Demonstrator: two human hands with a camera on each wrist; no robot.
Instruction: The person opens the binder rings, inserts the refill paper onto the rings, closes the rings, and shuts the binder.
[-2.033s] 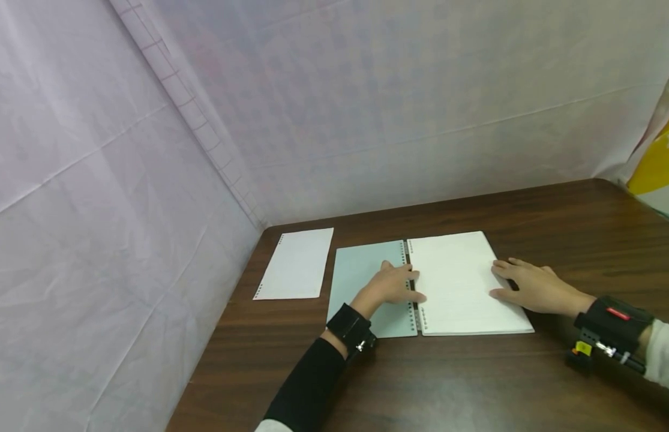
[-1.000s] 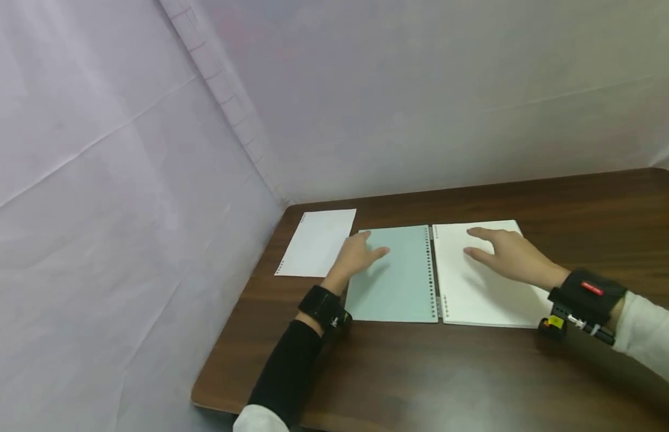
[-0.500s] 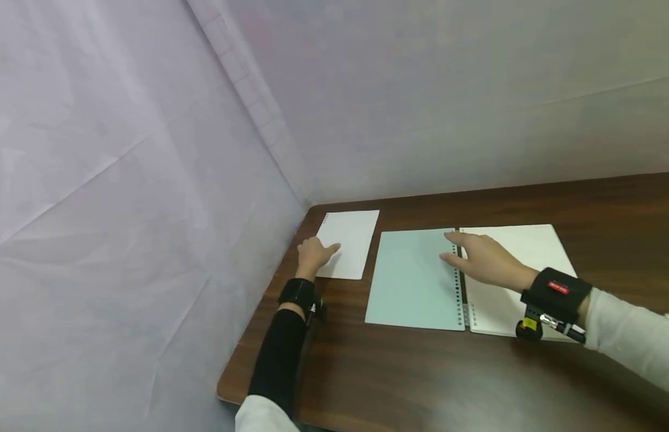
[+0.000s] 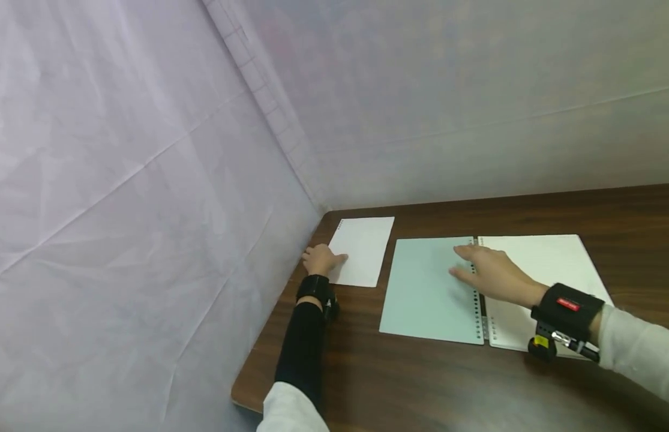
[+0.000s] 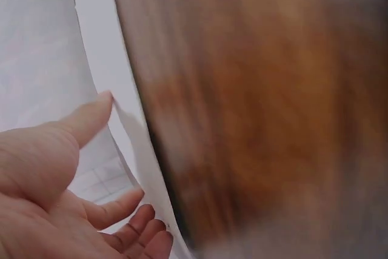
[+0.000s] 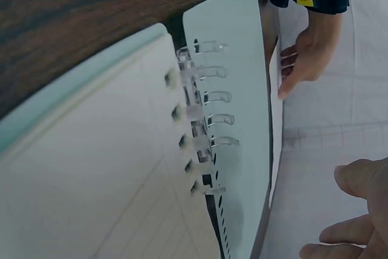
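Observation:
An open ring binder lies on the dark wooden table [image 4: 420,384], with a pale green cover [image 4: 428,291] on the left and white lined pages [image 4: 545,261] on the right. My right hand [image 4: 488,270] rests flat across the clear rings [image 6: 203,119], fingers straight, reaching onto the green cover [image 6: 242,89]. A loose punched white sheet [image 4: 363,251] lies left of the binder near the wall. My left hand [image 4: 320,259] touches that sheet's left edge. In the left wrist view the thumb [image 5: 85,119] meets the sheet's edge [image 5: 142,162] with the fingers spread below it.
Pale lilac cloth walls [image 4: 150,180] close off the table's left side and back, meeting in a corner just behind the loose sheet. The table's front left corner [image 4: 242,396] is near my left forearm. Bare wood stretches in front of the binder.
My left hand left the binder rings, crossed the green cover and reached the loose sheet. My right hand slid left from the white page's outer edge onto the rings. The view panned left.

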